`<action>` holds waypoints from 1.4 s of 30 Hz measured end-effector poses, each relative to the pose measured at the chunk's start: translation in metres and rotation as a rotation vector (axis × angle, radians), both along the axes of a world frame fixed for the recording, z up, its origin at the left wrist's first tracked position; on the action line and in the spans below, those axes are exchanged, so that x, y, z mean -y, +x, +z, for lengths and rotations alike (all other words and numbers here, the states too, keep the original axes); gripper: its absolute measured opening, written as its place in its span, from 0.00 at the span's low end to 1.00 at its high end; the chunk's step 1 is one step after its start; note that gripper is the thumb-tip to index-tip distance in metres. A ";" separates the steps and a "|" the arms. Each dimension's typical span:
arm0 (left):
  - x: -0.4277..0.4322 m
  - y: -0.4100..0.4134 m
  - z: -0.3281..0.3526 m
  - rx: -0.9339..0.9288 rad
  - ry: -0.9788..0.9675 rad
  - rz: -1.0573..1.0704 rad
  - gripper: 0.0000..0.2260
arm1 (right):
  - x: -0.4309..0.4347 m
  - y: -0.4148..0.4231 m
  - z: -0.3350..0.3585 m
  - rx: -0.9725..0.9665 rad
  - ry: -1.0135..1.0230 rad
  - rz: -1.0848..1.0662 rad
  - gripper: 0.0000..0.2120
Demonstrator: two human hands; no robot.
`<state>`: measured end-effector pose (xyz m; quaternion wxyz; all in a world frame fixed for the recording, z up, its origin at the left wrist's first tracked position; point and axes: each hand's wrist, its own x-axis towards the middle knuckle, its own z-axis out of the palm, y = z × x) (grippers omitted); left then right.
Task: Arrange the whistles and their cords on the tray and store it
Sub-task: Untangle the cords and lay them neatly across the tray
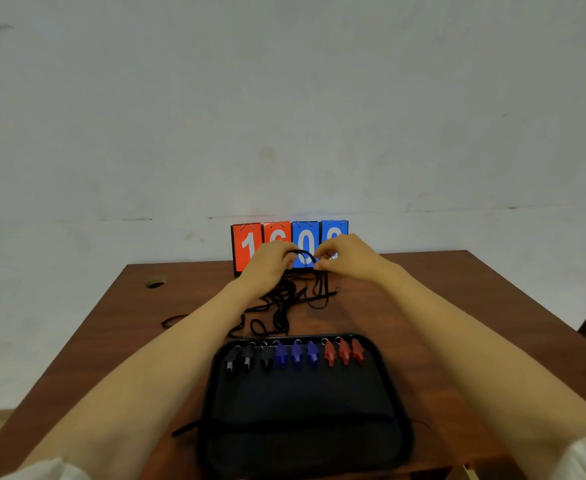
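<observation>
Black cord (303,253) arches between my two hands at the centre of the frame, just in front of the flip scoreboard (246,244). The left hand (270,261) and right hand (345,254) each pinch one end of that arch with curled fingers. The rest of the cords (284,299) lie below in a loose tangle on the wooden table (457,306), reaching down almost to the upper rim of the tray (305,410).

I think the risk is in the tangle. If I pull this strand apart quickly, it may tighten a knot or drag the whole heap. A dragged heap could sweep over the rim and push the whistles (296,355) out of line. My knuckles are also close enough to tip the scoreboard.

The whistles sit in a row across the tray's upper edge: black at the left, blue in the middle, red at the right. Each one's long axis runs up and down the frame, with the ring end pointing up toward the cords and the mouthpiece pointing down.
</observation>
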<state>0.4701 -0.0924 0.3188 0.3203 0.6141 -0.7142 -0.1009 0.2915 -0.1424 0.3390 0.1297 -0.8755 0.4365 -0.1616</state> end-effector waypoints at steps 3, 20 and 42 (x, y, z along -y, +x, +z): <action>-0.019 0.019 -0.010 0.031 0.015 0.074 0.13 | -0.006 -0.014 -0.007 0.077 0.019 -0.074 0.12; -0.127 0.088 -0.107 -0.126 0.291 0.309 0.07 | -0.066 -0.093 -0.116 -0.012 0.161 -0.498 0.07; -0.162 0.066 -0.176 0.328 0.368 0.269 0.05 | -0.117 -0.121 -0.181 -0.149 0.216 -0.448 0.08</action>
